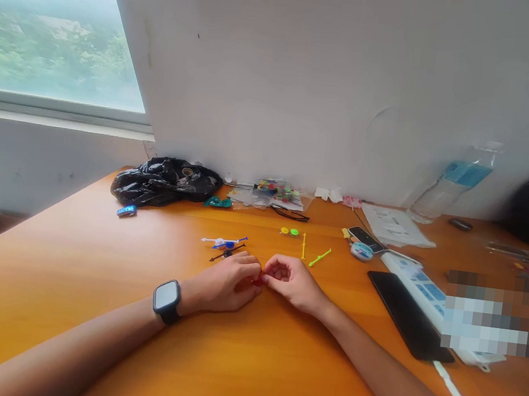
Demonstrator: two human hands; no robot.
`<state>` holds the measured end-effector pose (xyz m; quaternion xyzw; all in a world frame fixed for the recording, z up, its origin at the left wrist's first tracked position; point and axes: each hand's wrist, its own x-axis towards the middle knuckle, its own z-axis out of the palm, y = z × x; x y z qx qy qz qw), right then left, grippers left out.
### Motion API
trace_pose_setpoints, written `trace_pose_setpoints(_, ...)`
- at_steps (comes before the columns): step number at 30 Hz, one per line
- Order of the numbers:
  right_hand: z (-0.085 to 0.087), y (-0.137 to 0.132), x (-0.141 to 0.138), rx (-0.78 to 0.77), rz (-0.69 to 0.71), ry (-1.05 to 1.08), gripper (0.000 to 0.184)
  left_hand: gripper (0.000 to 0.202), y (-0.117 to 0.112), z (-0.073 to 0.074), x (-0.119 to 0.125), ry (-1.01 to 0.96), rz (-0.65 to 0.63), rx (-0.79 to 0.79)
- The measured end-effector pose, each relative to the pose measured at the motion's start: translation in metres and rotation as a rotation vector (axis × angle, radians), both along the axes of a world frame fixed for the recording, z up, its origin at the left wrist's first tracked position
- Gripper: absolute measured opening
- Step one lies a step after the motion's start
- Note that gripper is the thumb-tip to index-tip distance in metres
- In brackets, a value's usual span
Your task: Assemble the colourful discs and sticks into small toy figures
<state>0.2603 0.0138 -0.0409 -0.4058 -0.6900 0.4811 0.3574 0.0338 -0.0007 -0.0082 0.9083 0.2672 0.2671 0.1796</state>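
Note:
My left hand (225,283) and my right hand (290,281) rest on the orange table (89,292), fingertips meeting. Both pinch a small red plastic piece (258,280) between them; most of it is hidden by the fingers. A smartwatch (166,300) sits on my left wrist. Just beyond my left hand lie a small blue-and-white toy piece (224,242) and a dark stick piece (227,252). Further right lie two small yellow and green discs (289,231) and thin yellow and green sticks (319,257).
A black plastic bag (163,181) and a clear packet of coloured parts (272,194) lie near the wall. To the right are a black phone (409,315), a white power strip (420,284), papers (393,225) and a water bottle (454,183).

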Motion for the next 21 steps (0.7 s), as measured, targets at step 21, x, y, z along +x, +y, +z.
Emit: trace_pose_setpoints(21,0.056,-0.004,0.028,-0.487,-0.101,0.233,0.059,0.017,0.03,-0.016,-0.026,-0.019,0.566,0.099)
